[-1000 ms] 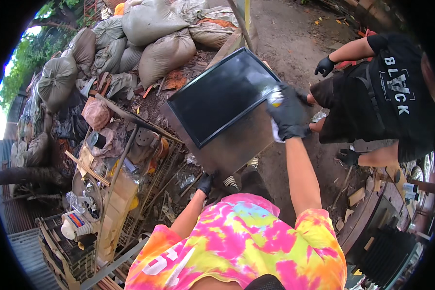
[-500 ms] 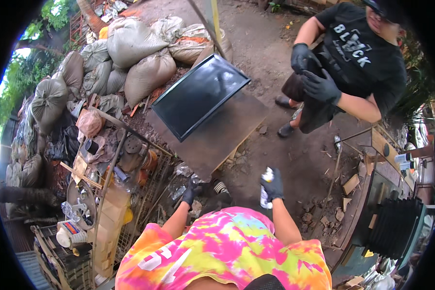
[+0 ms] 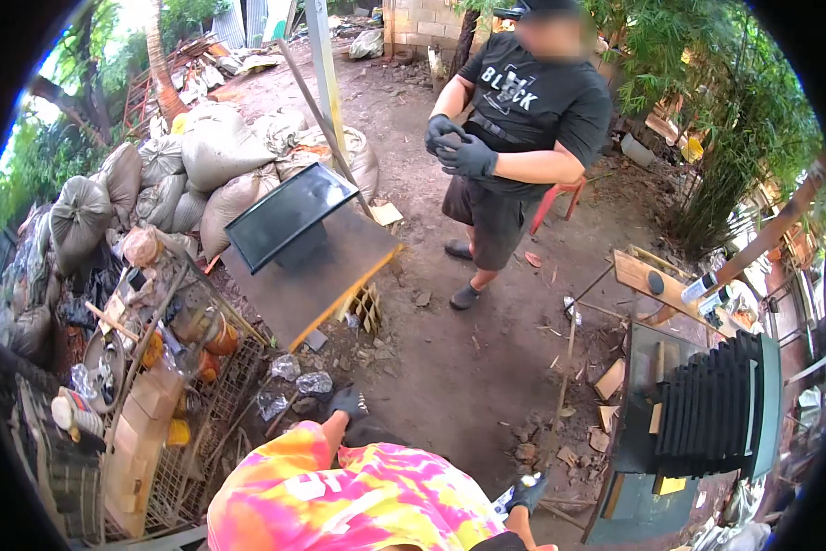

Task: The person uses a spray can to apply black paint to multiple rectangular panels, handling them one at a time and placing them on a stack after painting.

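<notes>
My right hand (image 3: pixel 528 491), in a dark glove, grips a white spray can (image 3: pixel 503 500) at the bottom right of my body. My left hand (image 3: pixel 347 401), also gloved, hangs low beside my left leg near crumpled clear plastic (image 3: pixel 314 381); its fingers are too small and unclear to read. Ahead, a glossy black rectangular framed panel (image 3: pixel 284 218) is raised above a dark-stained square board (image 3: pixel 307 298). At the right, a stack of black slatted pieces (image 3: pixel 707 413) rests on a dark bench (image 3: pixel 633 496).
A co-worker (image 3: pixel 523 119) in dark clothes stands ahead, gloved hands together. Filled sacks (image 3: pixel 220 156) and a junk-laden wire rack (image 3: pixel 174 450) line the left. A wooden plank on metal legs (image 3: pixel 643 280), bamboo (image 3: pixel 698 184) and dirt ground (image 3: pixel 450 386) are also in view.
My view has tilted up and turned right, away from the panel. My right hand with the can has dropped from the panel to my side. The co-worker has straightened up, hands together.
</notes>
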`<move>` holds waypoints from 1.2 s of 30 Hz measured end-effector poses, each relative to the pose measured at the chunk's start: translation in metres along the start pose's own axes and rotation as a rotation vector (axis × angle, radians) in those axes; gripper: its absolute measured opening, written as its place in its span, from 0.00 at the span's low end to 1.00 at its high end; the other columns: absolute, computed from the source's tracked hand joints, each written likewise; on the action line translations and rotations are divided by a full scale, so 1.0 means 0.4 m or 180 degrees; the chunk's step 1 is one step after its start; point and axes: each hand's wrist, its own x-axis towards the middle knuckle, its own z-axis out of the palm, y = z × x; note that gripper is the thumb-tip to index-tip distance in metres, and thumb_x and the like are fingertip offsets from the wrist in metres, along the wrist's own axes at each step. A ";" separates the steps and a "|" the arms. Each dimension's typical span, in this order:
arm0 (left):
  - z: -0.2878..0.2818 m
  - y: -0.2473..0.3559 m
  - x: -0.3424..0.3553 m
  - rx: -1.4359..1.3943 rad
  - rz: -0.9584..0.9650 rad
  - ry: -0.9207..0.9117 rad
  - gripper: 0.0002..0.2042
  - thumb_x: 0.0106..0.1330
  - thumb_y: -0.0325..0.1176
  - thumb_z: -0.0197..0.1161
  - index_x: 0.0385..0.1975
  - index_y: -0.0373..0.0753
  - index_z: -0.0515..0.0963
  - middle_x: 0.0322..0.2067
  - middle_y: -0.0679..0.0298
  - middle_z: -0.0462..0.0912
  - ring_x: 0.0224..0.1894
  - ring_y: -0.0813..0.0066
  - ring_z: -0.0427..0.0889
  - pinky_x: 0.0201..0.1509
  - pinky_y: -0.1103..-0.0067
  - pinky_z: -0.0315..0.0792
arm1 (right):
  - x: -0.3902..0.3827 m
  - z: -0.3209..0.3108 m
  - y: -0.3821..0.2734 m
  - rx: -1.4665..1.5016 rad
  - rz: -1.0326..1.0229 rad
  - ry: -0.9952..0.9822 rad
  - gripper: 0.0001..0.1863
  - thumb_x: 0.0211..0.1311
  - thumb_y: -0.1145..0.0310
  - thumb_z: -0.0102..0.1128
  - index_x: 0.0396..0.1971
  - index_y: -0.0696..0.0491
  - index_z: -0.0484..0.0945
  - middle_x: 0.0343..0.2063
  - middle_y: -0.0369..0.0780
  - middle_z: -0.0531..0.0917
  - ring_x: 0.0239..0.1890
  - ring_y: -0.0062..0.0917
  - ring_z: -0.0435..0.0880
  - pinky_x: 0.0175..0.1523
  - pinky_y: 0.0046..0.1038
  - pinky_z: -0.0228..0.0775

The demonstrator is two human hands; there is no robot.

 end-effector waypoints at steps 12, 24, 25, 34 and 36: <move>0.385 0.531 -0.246 0.1445 0.2073 -0.1258 0.28 0.72 0.55 0.57 0.63 0.41 0.80 0.59 0.53 0.85 0.59 0.55 0.85 0.64 0.65 0.75 | -0.150 -0.220 0.300 0.0686 0.0594 0.0434 0.53 0.35 0.81 0.79 0.69 0.56 0.65 0.59 0.46 0.76 0.59 0.39 0.75 0.67 0.39 0.69; 0.469 0.435 0.121 0.1574 0.0244 -0.1090 0.36 0.74 0.58 0.51 0.72 0.34 0.69 0.68 0.52 0.77 0.69 0.51 0.76 0.70 0.60 0.70 | -0.181 -0.348 0.038 0.0336 0.0859 0.0942 0.40 0.48 0.66 0.77 0.64 0.50 0.70 0.55 0.48 0.82 0.58 0.45 0.83 0.62 0.42 0.75; 0.511 0.484 0.130 0.1629 0.0328 -0.1138 0.36 0.74 0.58 0.51 0.72 0.34 0.69 0.68 0.52 0.77 0.69 0.51 0.76 0.70 0.60 0.70 | -0.180 -0.360 0.029 0.0374 0.0930 0.1065 0.40 0.48 0.66 0.77 0.64 0.50 0.70 0.55 0.48 0.82 0.58 0.45 0.83 0.62 0.42 0.75; 1.021 1.266 -0.711 -0.0345 0.2220 -0.5195 0.27 0.83 0.48 0.50 0.74 0.39 0.68 0.73 0.57 0.70 0.72 0.65 0.72 0.77 0.66 0.65 | -0.053 -0.523 0.008 0.1936 0.0377 0.2149 0.41 0.47 0.69 0.78 0.64 0.50 0.71 0.55 0.44 0.81 0.57 0.34 0.82 0.64 0.36 0.73; 1.076 1.408 -1.005 -0.0420 0.3292 -0.5752 0.30 0.84 0.48 0.47 0.79 0.38 0.58 0.75 0.57 0.66 0.77 0.63 0.65 0.79 0.66 0.62 | -0.019 -0.591 -0.012 0.1853 -0.0234 0.2351 0.42 0.46 0.71 0.79 0.65 0.50 0.70 0.55 0.42 0.82 0.56 0.34 0.82 0.63 0.35 0.74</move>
